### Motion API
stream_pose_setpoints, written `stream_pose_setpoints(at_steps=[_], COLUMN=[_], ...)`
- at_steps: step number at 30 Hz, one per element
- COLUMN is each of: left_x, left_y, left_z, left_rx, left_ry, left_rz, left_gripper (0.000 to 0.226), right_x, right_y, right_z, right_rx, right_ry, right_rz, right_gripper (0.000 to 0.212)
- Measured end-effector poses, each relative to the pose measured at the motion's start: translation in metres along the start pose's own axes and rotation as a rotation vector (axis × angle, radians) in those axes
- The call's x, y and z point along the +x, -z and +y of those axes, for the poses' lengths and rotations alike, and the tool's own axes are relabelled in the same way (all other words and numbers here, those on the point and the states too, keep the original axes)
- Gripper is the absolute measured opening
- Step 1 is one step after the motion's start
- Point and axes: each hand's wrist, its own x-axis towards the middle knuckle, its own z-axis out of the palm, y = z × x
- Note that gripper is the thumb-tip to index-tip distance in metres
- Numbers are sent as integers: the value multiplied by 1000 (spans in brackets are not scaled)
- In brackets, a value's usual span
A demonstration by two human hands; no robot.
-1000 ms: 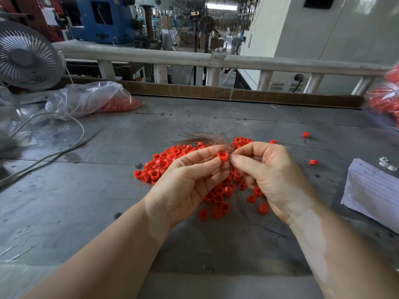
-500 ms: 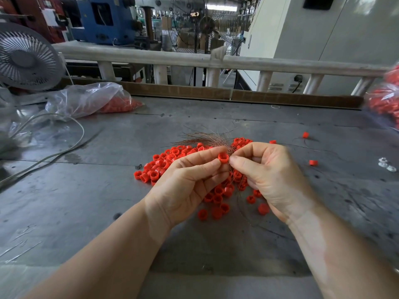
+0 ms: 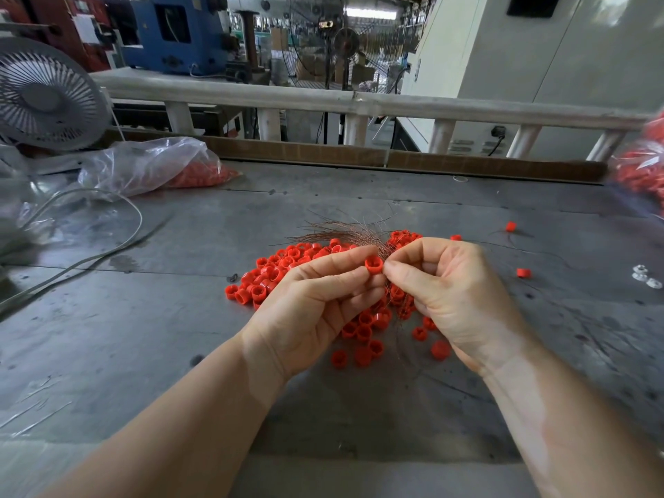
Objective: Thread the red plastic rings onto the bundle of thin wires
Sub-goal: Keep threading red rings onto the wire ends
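A red plastic ring [image 3: 373, 264] is pinched between the thumb and forefinger of my left hand [image 3: 316, 307], its opening facing up. My right hand [image 3: 445, 292] pinches the bundle of thin coppery wires [image 3: 345, 233] right beside the ring; the wire ends fan out behind both hands and a few strands hang below the fingers. A pile of loose red rings [image 3: 287, 267] lies on the grey metal table [image 3: 179, 318] under and behind my hands.
A clear plastic bag holding red rings [image 3: 158, 167] lies at the back left beside a fan [image 3: 46, 98] and a grey cable [image 3: 90, 260]. Another bag of red rings [image 3: 643, 170] shows at the right edge. Stray rings [image 3: 523, 272] and small white nuts [image 3: 645, 276] lie right.
The white paper at the table's right side is gone from view. My hands stay together with the ring and the wires, barely shifting.
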Motion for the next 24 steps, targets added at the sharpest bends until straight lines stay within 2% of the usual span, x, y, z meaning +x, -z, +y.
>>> stream_pose_setpoints(at_steps=[24], left_x=[1], left_y=[2], left_z=[-1], left_rx=[-31], left_ry=[0], left_rz=[-1], left_gripper=[25], right_x=[2], right_y=[3], right_z=[3], right_rx=[-11], right_ry=[42], right_rz=[-29], right_gripper=[18])
